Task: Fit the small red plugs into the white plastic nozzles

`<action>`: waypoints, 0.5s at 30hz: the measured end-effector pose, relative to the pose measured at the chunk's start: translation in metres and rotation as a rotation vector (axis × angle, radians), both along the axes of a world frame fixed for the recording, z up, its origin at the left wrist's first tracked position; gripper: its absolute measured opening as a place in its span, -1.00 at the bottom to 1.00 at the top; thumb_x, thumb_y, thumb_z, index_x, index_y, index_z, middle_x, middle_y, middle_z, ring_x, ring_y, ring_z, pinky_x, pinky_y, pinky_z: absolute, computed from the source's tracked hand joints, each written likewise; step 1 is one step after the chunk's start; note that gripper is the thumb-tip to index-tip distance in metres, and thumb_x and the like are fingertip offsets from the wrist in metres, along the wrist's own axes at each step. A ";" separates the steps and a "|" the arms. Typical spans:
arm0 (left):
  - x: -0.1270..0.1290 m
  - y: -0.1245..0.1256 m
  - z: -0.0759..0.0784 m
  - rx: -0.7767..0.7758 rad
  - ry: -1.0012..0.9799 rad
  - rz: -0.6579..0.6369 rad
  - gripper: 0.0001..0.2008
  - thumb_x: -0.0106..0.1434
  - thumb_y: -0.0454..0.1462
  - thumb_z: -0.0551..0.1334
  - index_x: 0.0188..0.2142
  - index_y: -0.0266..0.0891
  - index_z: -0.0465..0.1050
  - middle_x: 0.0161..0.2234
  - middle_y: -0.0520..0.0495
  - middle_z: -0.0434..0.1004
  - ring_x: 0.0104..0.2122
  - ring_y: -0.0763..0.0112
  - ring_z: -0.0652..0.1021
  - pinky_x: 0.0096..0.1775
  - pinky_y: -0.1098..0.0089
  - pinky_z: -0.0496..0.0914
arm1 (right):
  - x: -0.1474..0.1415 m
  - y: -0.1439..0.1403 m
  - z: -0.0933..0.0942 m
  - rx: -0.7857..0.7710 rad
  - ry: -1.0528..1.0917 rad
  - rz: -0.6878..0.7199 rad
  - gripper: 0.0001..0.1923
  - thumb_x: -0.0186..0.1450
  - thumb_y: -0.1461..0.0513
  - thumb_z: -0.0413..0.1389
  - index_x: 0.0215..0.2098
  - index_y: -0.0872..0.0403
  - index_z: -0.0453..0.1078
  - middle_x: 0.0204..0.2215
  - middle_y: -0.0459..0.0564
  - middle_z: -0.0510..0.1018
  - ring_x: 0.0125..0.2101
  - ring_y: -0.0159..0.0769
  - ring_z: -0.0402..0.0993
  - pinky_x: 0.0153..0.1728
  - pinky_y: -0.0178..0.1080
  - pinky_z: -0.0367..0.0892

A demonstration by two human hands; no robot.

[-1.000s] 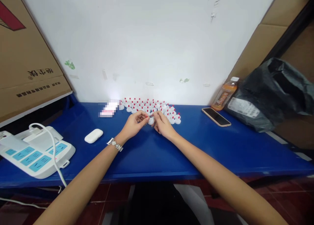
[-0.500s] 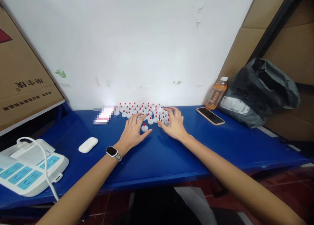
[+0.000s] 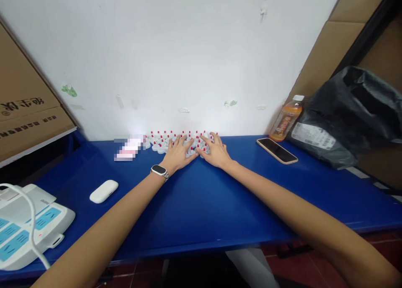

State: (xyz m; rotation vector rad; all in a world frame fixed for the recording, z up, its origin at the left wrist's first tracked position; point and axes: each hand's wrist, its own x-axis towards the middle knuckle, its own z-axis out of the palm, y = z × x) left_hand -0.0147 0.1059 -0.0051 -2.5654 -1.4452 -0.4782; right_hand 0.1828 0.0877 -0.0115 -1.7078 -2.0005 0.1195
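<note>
Several small white caps with red tips (image 3: 161,139) lie clustered on the blue table (image 3: 201,195) against the white wall. My left hand (image 3: 178,154), with a watch on its wrist, lies flat with fingers spread on the cluster's near side. Beside it my right hand (image 3: 214,152) lies flat the same way, fingers spread over the caps on the right. Both palms face down and hold nothing. Some caps are hidden under the fingers.
A white earbud case (image 3: 103,191) and a white power strip (image 3: 28,229) with a cable sit at the left. A phone (image 3: 277,150), an orange drink bottle (image 3: 285,120) and a black plastic bag (image 3: 348,116) are at the right. Cardboard boxes (image 3: 25,107) flank the table.
A second ago both hands pinched one cap together in front of the cluster. They set it down, spread flat and slid forward onto the caps, pushing them toward the wall.
</note>
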 end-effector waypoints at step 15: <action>0.002 -0.025 0.000 0.125 -0.124 -0.032 -0.25 0.36 0.09 0.12 0.41 -0.18 0.04 0.42 -0.30 0.04 0.40 -0.10 0.07 0.34 -0.26 -0.11 | 0.005 -0.012 -0.007 0.130 0.116 -0.047 -0.22 0.34 -0.13 0.02 0.42 -0.05 0.04 0.44 0.16 -0.03 0.44 0.24 -0.37 0.29 0.41 -0.27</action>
